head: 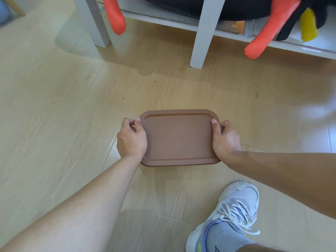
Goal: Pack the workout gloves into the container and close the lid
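Both hands, my left hand (131,140) and right hand (225,140), grip the brown lid (177,138) mid-frame; press evenly on the container (151,166) edges

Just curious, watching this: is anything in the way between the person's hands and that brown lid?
Nothing visible. The left hand and right hand already grip the brown lid at its two short ends, thumbs on top. The container beneath is almost wholly hidden.

One brown lid (177,137), two hands, one sneaker (234,213), two orange plush limbs (114,15).
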A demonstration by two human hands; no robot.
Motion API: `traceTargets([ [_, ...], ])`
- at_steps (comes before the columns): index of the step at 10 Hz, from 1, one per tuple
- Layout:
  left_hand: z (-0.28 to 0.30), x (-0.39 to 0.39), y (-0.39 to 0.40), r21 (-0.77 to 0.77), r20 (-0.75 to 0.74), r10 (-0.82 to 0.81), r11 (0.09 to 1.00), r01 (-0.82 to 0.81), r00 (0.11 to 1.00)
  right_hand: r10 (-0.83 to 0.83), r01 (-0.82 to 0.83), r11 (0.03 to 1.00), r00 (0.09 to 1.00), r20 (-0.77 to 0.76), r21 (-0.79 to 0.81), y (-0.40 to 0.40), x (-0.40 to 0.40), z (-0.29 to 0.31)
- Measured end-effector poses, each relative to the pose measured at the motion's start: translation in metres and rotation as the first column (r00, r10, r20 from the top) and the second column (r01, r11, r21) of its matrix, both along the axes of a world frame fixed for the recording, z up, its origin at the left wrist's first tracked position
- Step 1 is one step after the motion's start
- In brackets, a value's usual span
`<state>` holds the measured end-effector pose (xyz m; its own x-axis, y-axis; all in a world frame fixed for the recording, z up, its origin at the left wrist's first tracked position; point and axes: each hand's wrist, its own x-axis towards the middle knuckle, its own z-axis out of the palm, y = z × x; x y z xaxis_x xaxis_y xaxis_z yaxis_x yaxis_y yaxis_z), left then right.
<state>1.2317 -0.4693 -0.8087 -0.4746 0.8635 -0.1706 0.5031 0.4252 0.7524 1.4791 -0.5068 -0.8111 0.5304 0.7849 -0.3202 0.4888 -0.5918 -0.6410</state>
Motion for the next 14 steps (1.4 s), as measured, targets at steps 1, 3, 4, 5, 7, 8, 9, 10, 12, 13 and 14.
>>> traceTargets([
  [1, -0.003, -0.006, -0.012, -0.054, 0.122, -0.034, 0.998, 0.041, 0.992, -0.019, 0.02, 0.999, 0.999, -0.043, 0.024, 0.002, 0.001, -0.001],
  [3, 0.004, -0.006, -0.012, -0.16, 0.183, 0.031, 0.987, -0.001, 0.983, -0.031, 0.033, 0.999, 0.996, -0.087, 0.022, 0.021, 0.001, 0.0],
  [4, 0.017, 0.004, 0.019, -0.212, 0.224, 0.104, 0.976, -0.056, 0.969, -0.078, 0.083, 0.996, 0.99, -0.116, 0.035, 0.038, 0.003, 0.002],
  [5, 0.025, 0.016, 0.047, -0.161, 0.351, 0.096, 0.986, -0.041, 0.931, -0.151, 0.163, 0.984, 0.978, -0.142, 0.073, 0.06, 0.012, 0.002],
  [7, 0.033, 0.033, 0.086, -0.104, 0.472, 0.016, 0.994, 0.038, 0.882, -0.201, 0.223, 0.973, 0.941, -0.273, 0.053, 0.106, 0.039, 0.005],
  [8, 0.028, 0.034, 0.087, -0.057, 0.453, -0.026, 0.997, 0.058, 0.891, -0.166, 0.181, 0.983, 0.945, -0.281, 0.029, 0.111, 0.043, 0.003],
  [9, 0.022, 0.032, 0.085, -0.039, 0.431, -0.049, 0.997, 0.073, 0.901, -0.138, 0.146, 0.989, 0.956, -0.26, 0.014, 0.109, 0.044, 0.0],
  [10, 0.021, 0.033, 0.084, -0.031, 0.373, -0.081, 0.995, 0.099, 0.924, -0.131, 0.14, 0.99, 0.954, -0.269, 0.015, 0.109, 0.044, 0.002],
  [12, 0.02, 0.016, 0.085, -0.17, 0.265, -0.205, 0.952, 0.255, 0.942, -0.093, 0.094, 0.995, 0.933, -0.347, -0.014, 0.105, 0.056, 0.013],
  [13, 0.028, -0.005, 0.089, -0.204, 0.269, -0.204, 0.943, 0.263, 0.941, -0.094, 0.094, 0.995, 0.935, -0.342, -0.016, 0.099, 0.062, 0.019],
  [14, 0.045, -0.032, 0.094, -0.206, 0.163, -0.228, 0.943, 0.26, 0.96, -0.084, 0.106, 0.992, 0.954, -0.288, 0.063, 0.09, 0.071, 0.04],
])
